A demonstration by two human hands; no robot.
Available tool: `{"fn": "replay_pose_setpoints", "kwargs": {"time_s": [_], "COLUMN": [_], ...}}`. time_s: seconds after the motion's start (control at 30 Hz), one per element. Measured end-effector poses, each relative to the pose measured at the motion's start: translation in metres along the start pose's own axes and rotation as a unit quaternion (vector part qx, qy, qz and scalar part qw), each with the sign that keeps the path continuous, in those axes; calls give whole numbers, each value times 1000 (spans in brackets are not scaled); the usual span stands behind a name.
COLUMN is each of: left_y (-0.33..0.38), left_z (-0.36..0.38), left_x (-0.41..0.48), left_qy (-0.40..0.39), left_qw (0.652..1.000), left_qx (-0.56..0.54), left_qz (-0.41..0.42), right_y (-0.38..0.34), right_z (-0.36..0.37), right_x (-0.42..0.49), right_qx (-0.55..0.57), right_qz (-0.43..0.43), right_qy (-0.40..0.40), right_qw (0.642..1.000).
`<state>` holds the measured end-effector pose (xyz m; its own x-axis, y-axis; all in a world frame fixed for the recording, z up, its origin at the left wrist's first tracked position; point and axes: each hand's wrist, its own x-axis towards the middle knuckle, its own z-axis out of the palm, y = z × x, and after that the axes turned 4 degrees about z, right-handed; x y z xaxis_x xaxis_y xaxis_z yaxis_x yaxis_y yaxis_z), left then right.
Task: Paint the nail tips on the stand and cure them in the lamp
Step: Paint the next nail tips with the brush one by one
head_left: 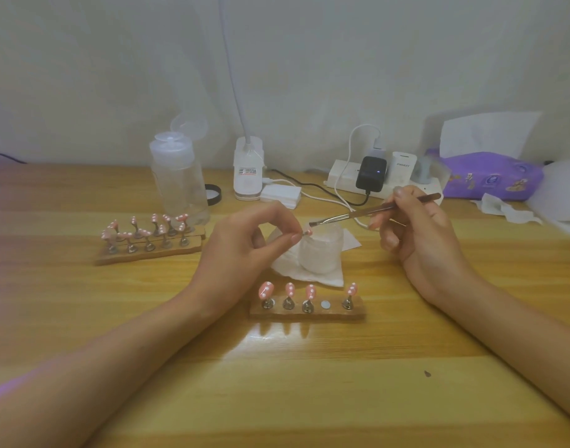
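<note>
A jar (320, 253) sits on a paper napkin (293, 270) just behind the near stand (328, 315). Two more stands (148, 253) lie behind-left of it, a bottle (180, 182) beyond them. A power strip (343, 177) and a tissue pack (490, 176) lie behind-right.

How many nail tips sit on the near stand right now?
4: three nail tips on the left pegs of the near stand, one at its right end; the spot between is bare.

a home desk used for nail art: a wooden table (115, 318) against a pale wall (115, 59), with a power strip (345, 179) of chargers and a purple tissue pack (490, 176) along its back edge.
</note>
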<state>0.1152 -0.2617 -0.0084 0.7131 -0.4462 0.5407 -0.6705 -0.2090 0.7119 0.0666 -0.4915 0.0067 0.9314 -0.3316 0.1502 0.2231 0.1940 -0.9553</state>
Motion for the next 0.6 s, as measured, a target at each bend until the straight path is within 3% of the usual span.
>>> {"fn": "replay_pose_setpoints", "kwargs": {"time_s": [0.6], "left_y": [1], "left_z": [0], "left_x": [0], "left_qy": [1], "left_qw": [1000], "left_qx": [-20], "left_qz": [-11], "right_y": [-1], "right_z": [1], "right_x": [-1], "right_qx": [1], "right_qz": [-22], "right_qy": [-15], "right_qw": [1000]}}
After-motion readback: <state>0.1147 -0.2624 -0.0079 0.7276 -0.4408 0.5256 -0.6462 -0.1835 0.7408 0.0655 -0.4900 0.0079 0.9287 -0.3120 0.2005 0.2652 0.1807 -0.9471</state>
